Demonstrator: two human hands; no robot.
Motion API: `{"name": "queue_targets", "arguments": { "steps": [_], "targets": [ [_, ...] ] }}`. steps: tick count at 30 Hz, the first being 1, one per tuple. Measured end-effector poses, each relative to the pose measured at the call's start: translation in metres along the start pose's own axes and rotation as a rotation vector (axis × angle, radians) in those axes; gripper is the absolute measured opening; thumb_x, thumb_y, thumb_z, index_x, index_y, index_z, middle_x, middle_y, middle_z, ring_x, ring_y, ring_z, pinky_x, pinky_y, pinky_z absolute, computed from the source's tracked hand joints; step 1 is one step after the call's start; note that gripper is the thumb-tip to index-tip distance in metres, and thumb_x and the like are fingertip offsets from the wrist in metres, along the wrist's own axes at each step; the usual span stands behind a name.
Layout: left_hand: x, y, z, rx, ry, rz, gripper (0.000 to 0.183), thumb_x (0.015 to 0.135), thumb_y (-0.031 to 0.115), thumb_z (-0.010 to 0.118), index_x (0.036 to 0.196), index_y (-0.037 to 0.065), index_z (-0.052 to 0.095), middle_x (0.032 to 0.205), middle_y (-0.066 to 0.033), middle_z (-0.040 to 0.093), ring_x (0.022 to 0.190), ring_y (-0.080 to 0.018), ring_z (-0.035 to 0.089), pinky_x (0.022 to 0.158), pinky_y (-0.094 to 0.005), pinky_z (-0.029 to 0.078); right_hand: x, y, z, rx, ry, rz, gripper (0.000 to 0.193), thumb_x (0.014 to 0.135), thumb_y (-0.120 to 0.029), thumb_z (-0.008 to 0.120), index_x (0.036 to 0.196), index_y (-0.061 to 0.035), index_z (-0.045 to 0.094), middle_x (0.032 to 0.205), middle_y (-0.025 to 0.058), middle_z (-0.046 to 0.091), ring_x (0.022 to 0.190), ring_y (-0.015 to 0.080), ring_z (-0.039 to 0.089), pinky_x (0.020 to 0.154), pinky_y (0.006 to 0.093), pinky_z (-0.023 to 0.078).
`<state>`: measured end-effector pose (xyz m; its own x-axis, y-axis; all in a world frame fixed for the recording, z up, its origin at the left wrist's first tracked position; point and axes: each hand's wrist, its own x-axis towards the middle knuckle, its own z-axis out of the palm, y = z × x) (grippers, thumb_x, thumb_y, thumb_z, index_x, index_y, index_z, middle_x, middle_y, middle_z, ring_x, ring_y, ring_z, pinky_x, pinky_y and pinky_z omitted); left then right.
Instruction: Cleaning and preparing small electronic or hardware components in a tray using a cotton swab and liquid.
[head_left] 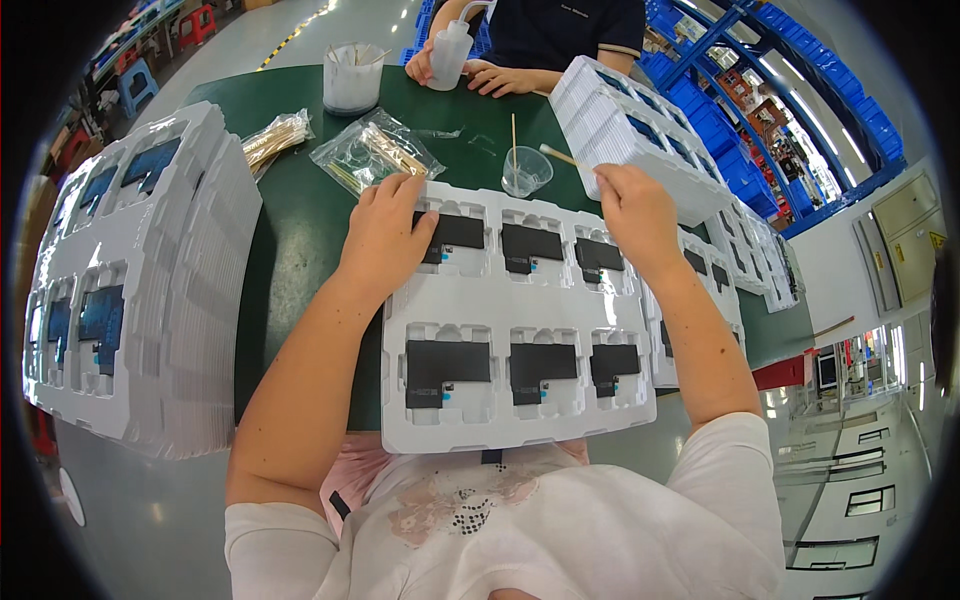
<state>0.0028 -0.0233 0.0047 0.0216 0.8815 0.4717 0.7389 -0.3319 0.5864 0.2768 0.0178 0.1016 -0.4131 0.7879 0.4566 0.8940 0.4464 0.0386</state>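
A white plastic tray (480, 300) with moulded pockets lies in front of me, its near edge by my body. Flat black L-shaped pieces, which look like phone batteries (448, 372), sit in its pockets, each with a small blue mark. My left hand (388, 235) grips the tray's far left corner, thumb over the rim beside a battery (462, 232). Above the far right corner, my right hand (640, 220) is closed in a pinch around a cotton swab (560, 155); its white tip points away to the left.
Tall stacks of similar trays stand at left (190, 300) and far right (625, 130). More trays (700, 290) lie right of mine. On the green table (285, 310) are a clear cup (527, 175), a white tub (353, 80) and bagged swabs (385, 150). Across, a person holds a squeeze bottle (449, 58).
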Motion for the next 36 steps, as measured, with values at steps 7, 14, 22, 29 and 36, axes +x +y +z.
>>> {"name": "queue_targets", "arguments": {
  "steps": [7,14,22,29,36],
  "targets": [
    [0.003,0.001,-0.001,-0.009,-0.05,-0.041,0.036,0.093,0.018,0.053,0.125,0.003,0.054,0.128,-0.0131,0.054,0.119,-0.0342,0.047,0.101,-0.0403,0.039,-0.013,0.004,0.007,0.154,0.206,-0.034,0.012,0.088,-0.012,0.055,0.088,-0.0046,0.065,0.078,0.0157,0.063,0.074,0.0364,0.062,0.066,0.0471,0.048],
    [0.006,-0.012,0.004,-0.087,0.002,-0.071,0.031,0.096,0.018,0.048,0.121,0.001,0.057,0.125,-0.0141,0.056,0.116,-0.0338,0.049,0.1,-0.0396,0.039,-0.015,0.001,0.012,0.179,0.124,-0.056,0.015,0.09,-0.014,0.054,0.093,-0.0047,0.065,0.082,0.0165,0.066,0.078,0.0368,0.062,0.069,0.0463,0.049],
    [0.012,-0.016,0.0,-0.233,0.061,-0.024,0.028,0.095,0.018,0.048,0.112,0.0,0.061,0.113,-0.0162,0.062,0.106,-0.0366,0.056,0.093,-0.0406,0.044,-0.02,0.007,0.003,0.608,0.002,0.367,0.019,0.095,-0.018,0.055,0.101,-0.0028,0.065,0.069,0.0079,0.063,0.057,0.0211,0.059,0.054,0.0312,0.045],
    [0.009,-0.032,0.003,-0.402,0.099,-0.189,0.032,0.095,0.022,0.057,0.118,0.0,0.061,0.105,-0.0129,0.066,0.095,-0.0219,0.063,0.084,-0.0324,0.048,-0.103,0.004,-0.036,1.743,-0.138,0.735,0.018,0.097,-0.021,0.053,0.103,-0.0037,0.053,0.071,0.0062,0.06,0.061,0.0177,0.059,0.056,0.0309,0.046],
    [-0.003,-0.042,-0.006,-0.179,0.236,-0.149,0.026,0.093,0.021,0.058,0.107,0.001,0.067,0.1,-0.0119,0.069,0.092,-0.0199,0.065,0.085,-0.0298,0.048,-0.202,0.014,-0.069,1.601,0.159,0.809,0.019,0.099,-0.023,0.049,0.105,-0.0056,0.049,0.079,0.0111,0.065,0.064,0.0189,0.065,0.057,0.027,0.047]
  ]
}}
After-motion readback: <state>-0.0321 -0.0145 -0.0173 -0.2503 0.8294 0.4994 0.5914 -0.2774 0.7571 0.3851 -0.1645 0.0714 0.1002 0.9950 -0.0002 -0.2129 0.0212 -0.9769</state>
